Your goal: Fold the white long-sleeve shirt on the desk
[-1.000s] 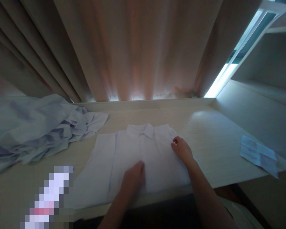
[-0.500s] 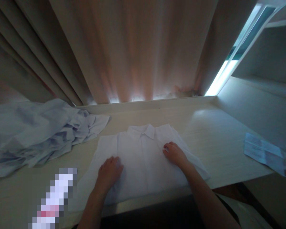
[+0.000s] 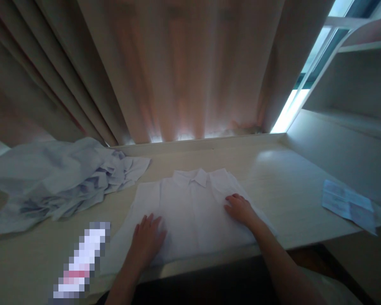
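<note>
Left hand [image 3: 147,238]: lying spread and flat on the lower left of a white collared cotton shirt [image 3: 190,212], seemingly pinning its folded side. Right hand [image 3: 240,209]: fingers loosely open, pressing the right edge. Shirt is lying face up mid pale wooden desk [image 3: 292,195], collar towards the curtain. Crumpled pale blue garments [image 3: 57,178] are sitting left; folded paper sheet [image 3: 347,204] right.

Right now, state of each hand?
Left hand: open, flat on the white shirt, holding nothing.
Right hand: open, fingers resting on the shirt, holding nothing.
</note>
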Action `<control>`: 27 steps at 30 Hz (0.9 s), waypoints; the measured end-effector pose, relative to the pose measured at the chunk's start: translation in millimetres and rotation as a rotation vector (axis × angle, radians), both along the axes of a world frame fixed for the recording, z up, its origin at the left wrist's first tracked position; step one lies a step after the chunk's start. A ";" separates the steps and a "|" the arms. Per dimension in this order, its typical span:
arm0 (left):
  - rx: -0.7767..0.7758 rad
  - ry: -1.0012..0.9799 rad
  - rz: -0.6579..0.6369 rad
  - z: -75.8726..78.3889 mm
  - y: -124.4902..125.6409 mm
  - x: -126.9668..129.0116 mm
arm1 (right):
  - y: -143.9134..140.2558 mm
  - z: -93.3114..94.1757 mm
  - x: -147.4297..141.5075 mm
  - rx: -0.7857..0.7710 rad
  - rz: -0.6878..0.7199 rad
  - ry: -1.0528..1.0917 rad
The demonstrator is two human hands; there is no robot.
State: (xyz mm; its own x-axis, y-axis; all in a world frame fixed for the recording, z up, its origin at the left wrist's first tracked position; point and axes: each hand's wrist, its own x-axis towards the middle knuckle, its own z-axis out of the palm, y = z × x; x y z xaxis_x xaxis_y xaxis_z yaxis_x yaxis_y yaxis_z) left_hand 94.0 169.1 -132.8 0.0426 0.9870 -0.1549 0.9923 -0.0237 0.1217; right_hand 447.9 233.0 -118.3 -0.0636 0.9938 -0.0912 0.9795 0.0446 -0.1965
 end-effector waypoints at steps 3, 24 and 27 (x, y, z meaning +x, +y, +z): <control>0.060 0.064 0.040 22.5 -27.8 -23.5 | -18.6 7.4 19.0 0.081 0.071 0.021; -0.243 0.170 -0.038 58.6 -95.6 -77.2 | -91.9 -3.1 78.7 -0.164 0.216 -0.044; -0.231 0.161 -0.037 64.3 -97.4 -68.3 | -89.4 -2.5 82.7 -0.170 0.245 -0.084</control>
State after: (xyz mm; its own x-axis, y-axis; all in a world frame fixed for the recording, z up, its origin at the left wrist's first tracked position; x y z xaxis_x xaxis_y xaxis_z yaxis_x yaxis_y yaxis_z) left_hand 25.7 71.7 -68.4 0.0348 0.9230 -0.3833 0.9983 -0.0503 -0.0306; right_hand 530.6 143.6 -120.8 -0.2842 0.9199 -0.2701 0.9569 0.2546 -0.1399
